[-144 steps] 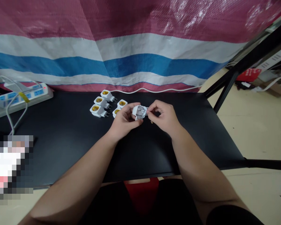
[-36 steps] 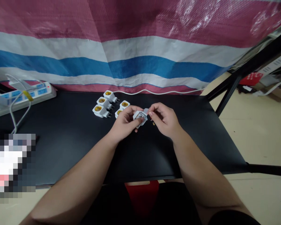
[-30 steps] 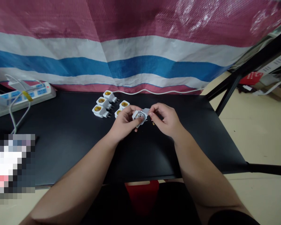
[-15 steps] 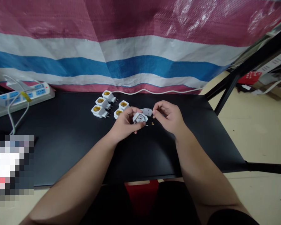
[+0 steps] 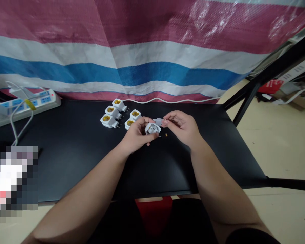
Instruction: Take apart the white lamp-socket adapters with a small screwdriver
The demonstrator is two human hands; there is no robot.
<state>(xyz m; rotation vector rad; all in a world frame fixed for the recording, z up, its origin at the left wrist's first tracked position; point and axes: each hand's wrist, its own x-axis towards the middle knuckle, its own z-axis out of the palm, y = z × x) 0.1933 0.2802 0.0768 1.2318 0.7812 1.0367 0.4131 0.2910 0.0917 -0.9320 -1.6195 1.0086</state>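
Presently we have both hands working together just above the black tabletop [image 5: 73,162], near its middle. Our left hand [image 5: 136,136] curls around an opened white plastic lamp-socket adapter [image 5: 152,128], with its fingers [image 5: 143,122] wrapped over the top edge and the open, inner side of the casing facing up. Metal parts show inside, too small for us to identify. The adapter is held off the table, as far as this view can tell.

Our right hand [image 5: 180,127] is just beside it. Its thumb and forefinger are pressed together on a small grey plastic piece [image 5: 157,121], pinching it by one end. That piece sits right at the adapter's upper edge, touching or nearly so; we cannot tell which.

Just below the right hand, a tiny brass part [image 5: 166,135] lies on the table. Five complete adapters with yellow-lined sockets [image 5: 110,110] are grouped just left of the hands, their prongs pointing right.

Farther left stands a white power strip with blue sockets [image 5: 40,98], crossed by a cable with a yellow tag [image 5: 30,104]. A thin white cord [image 5: 167,100] runs along the table's back edge, in front of a pink, white and blue woven tarp [image 5: 152,71].
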